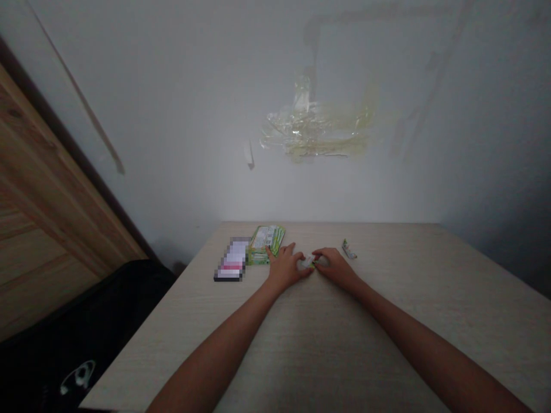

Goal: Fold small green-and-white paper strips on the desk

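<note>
A small white-and-green wrapper piece (309, 261) lies between my two hands, low over the table. My right hand (334, 265) pinches its right side between thumb and fingertips. The thumb and index finger of my left hand (284, 266) close on its left side, while the other left fingers spread outward. Beside those spread fingers is a flat green-and-white printed packet (263, 238), which the left fingertips overlap in view; whether they press on it I cannot tell. The small piece is partly hidden by my fingers, so its exact kind is unclear.
A phone (232, 261) with a blurred, lit screen lies left of the packet. A torn wrapper scrap (349, 250) lies right of my right hand. The pale wooden table (430, 275) meets a wall with old tape (310, 132). A black bag (107, 310) stands at the left.
</note>
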Available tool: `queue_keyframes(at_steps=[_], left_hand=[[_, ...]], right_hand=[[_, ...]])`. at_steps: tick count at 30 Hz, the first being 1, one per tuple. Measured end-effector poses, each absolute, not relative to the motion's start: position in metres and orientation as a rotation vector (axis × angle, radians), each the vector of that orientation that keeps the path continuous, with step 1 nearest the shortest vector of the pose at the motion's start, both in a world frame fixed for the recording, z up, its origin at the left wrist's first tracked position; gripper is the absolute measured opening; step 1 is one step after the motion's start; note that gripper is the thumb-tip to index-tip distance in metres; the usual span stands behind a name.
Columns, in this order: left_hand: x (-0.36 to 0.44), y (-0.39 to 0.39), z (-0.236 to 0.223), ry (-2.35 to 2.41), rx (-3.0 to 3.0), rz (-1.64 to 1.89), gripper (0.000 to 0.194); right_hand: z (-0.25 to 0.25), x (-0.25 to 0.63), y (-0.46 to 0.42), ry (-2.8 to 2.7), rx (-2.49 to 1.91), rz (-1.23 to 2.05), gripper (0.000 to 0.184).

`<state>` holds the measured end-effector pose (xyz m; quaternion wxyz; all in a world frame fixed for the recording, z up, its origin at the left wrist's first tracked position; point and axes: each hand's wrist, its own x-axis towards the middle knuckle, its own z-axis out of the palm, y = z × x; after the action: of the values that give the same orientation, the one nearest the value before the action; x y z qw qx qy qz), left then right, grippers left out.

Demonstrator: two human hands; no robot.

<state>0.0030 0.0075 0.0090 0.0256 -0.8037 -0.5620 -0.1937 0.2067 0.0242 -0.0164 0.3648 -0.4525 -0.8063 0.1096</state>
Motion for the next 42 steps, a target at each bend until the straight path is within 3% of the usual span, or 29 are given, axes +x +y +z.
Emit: queue_keyframes(at_steps=[11, 31, 42], left_hand=[[-0.001, 0.011, 0.003, -1.758, -2.486, -0.651, 0.027], [0.0, 0.01, 0.006, -1.8, -2.477, -0.624, 0.028], [0.0, 0.008, 0.007, -1.781, -2.486, -0.622, 0.028]], right_hand=[[-0.011, 0.205, 0.02, -2.102, -1.184, 0.276, 0.03], [-0.009, 0.202, 0.013, -2.119, -1.194, 0.272, 0.04], [-0.007, 0.199, 0.012, -2.139, -1.193, 0.204, 0.024]])
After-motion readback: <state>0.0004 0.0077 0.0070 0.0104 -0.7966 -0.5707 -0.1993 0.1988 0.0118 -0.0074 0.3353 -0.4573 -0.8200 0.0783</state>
